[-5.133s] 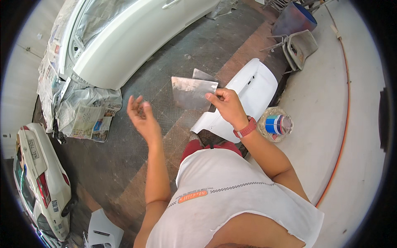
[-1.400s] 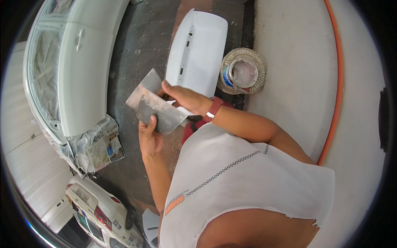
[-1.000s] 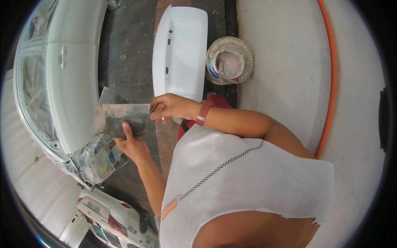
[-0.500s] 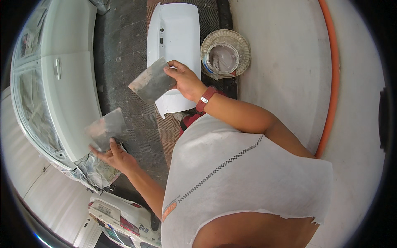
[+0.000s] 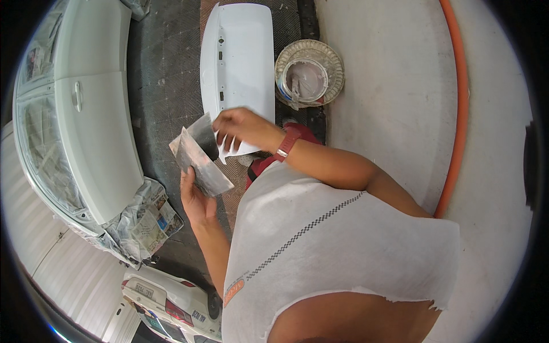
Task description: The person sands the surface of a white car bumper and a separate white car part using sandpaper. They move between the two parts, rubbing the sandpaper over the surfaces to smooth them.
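Two thin, flat grey metal putty spreaders, smeared with pinkish paste, cross one over the other in front of my torso. My left hand [image 5: 198, 197] is closed on the lower edge of the front spreader [image 5: 210, 170], thumb up along its side. The other spreader [image 5: 200, 124] reaches out from behind it, its right edge at the curled fingers of my right hand [image 5: 249, 128]. Those fingers are slightly blurred. The front spreader hides part of the one behind. Under my right hand lies a white car trunk lid [image 5: 246, 57].
An open tub [image 5: 309, 80] of greyish-pink paste stands on a round ribbed base to the right of the lid. At left is a pale car body [image 5: 94, 143] with masked windows and newspaper [image 5: 150, 226]. An orange hose [image 5: 459, 114] runs along the right.
My left hand has moved right with its spreader, and my right hand has come slightly down. The two spreaders, apart before, now overlap.
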Demonstrator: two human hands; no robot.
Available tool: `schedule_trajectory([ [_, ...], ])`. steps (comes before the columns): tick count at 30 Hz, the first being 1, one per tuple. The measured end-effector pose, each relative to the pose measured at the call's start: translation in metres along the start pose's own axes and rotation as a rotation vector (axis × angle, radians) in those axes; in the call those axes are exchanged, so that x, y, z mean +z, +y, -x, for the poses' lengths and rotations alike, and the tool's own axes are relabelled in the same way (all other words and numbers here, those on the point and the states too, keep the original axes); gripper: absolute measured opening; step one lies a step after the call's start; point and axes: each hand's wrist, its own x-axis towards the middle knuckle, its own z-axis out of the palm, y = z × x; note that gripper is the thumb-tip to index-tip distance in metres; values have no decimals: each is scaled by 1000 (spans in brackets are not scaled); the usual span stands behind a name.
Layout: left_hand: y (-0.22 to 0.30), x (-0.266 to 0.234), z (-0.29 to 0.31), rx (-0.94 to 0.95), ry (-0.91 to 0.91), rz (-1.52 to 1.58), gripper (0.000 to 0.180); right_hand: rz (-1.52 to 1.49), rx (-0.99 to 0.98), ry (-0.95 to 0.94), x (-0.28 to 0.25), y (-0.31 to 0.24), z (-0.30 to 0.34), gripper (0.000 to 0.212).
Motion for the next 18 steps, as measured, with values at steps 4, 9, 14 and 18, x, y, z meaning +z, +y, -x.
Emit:
schedule_trajectory([
  [4, -2, -7, -4, 49, 195, 27, 41, 744, -433, 729, -82, 6, 25, 39],
  [9, -7, -22, -4, 65, 179, 139, 39, 1308, -658, 632, -160, 30, 79, 68],
  [14, -15, -27, -4, 28, 270, 164, 40, 1444, -460, 537, -177, 69, 80, 44],
  [18, -18, -25, -5, 0, 213, 146, 47, 1374, -420, 863, -192, 68, 64, 24],
])
